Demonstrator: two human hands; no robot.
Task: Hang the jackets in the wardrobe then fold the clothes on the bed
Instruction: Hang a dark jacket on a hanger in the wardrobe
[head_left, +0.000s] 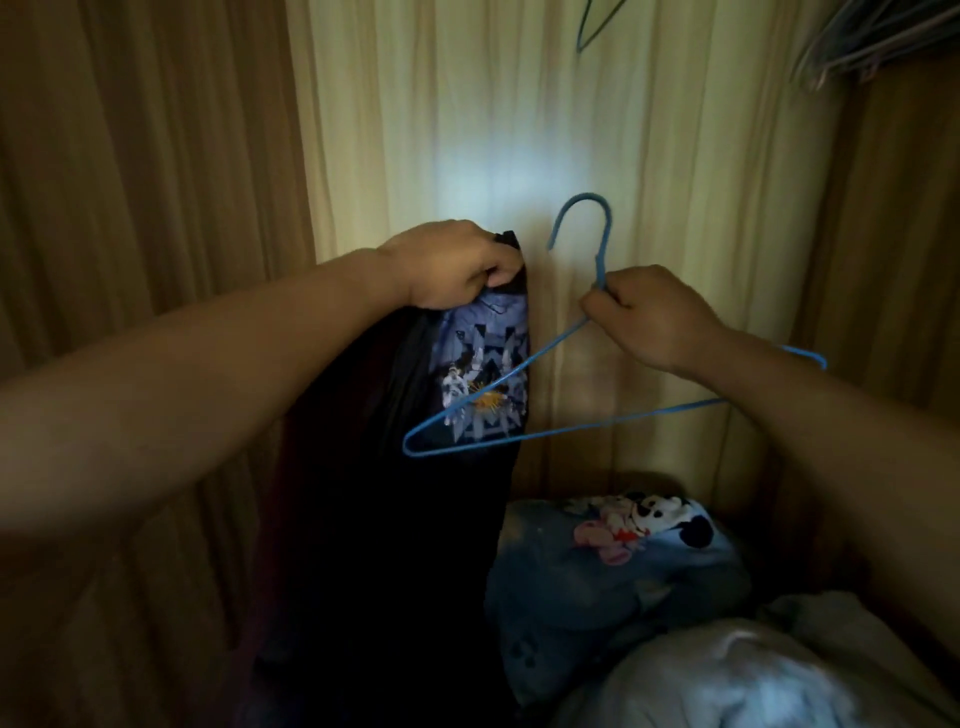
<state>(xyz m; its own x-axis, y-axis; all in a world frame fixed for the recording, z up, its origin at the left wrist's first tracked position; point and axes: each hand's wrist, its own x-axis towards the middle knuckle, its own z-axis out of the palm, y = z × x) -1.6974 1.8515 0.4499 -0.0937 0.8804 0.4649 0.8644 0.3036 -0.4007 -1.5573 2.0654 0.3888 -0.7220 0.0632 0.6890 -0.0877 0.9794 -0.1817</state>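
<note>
Head view, one entry per item, left to right.

Status, as I judge it: hanging stage, early. The jacket is not yet on the hanger, no wardrobe rail is reached, and I see no folded clothes on the bed. Left to do: thread the hanger into the jacket, hang it, deal with any other jackets, then the folding.

1. Left hand (457, 265): raised in front of the curtain (467, 130), fingers curled tight, gripping the jacket by its top edge.
2. Jacket (395, 467): a dark garment, which I take for one of the jackets. It hangs straight down from my left hand, with a blue printed panel facing me near the top. Its lower part is lost in shadow beside the bed.
3. Hanger (571, 427): blue wire, hook upward, tilted so that its left corner overlaps the printed panel. Whether it touches the cloth I cannot tell; it is not inside the jacket.
4. Right hand (654, 317): closed, pinching the hanger at the twist below the hook.
5. Pillow (613, 571): blue, cartoon print, on the bed below the hanger.
6. Duvet (727, 675): pale, bunched, at lower right.
7. Spare hangers (872, 47): a cluster at top right, partly cut off.
</note>
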